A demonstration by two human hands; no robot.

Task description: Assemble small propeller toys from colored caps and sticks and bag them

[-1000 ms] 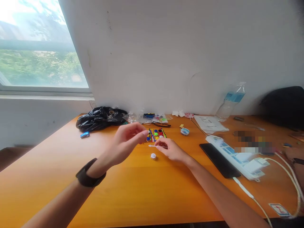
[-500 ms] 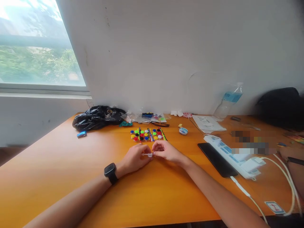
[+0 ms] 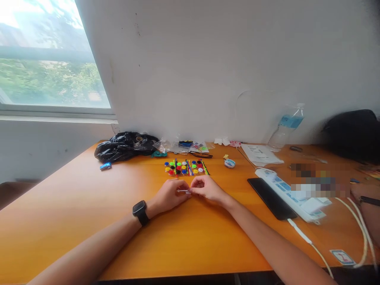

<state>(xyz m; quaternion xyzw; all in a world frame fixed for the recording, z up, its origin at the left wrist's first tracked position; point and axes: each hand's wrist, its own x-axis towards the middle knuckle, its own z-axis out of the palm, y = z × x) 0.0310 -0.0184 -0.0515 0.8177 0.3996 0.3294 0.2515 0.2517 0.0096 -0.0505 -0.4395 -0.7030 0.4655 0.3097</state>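
Well to the right of, and nearer than, a row of small coloured round discs and thin coloured sticks [image 3: 188, 168] (reference), a small rectangular card with a blue border and red mark [image 3: 342, 257] lies flat on an orange-brown wooden table [image 3: 166, 245]. Nearer than the row, to its left: black square-faced wristwatch [image 3: 140, 212], worn on the left wrist. Just on the near side of the row the two hands meet at the fingertips. Left hand [image 3: 172, 196]: thumb and forefinger pinched on a small white piece [image 3: 188, 192], mostly covered; exact shape not readable. Right hand [image 3: 209, 190]: fingertips grasping one end of a thin white stick [image 3: 182, 190], its other end pointing left across the curled left fingers. Cannot tell whether stick and piece are joined. Right of the row and nearer: flat black phone [image 3: 270, 198], white cable attached, lying aslant beside a long white power strip [image 3: 285, 190]. Level with the row, right: round white-and-blue container [image 3: 229, 163]; left, well apart: small bright-blue packet [image 3: 105, 166]. Beyond the row, left: crumpled shiny black plastic bag [image 3: 126, 146]; right: printed white sheet [image 3: 261, 154], then a clear plastic bottle with a blue label [image 3: 286, 130]. Behind the row: pale grey wall [image 3: 192, 71].
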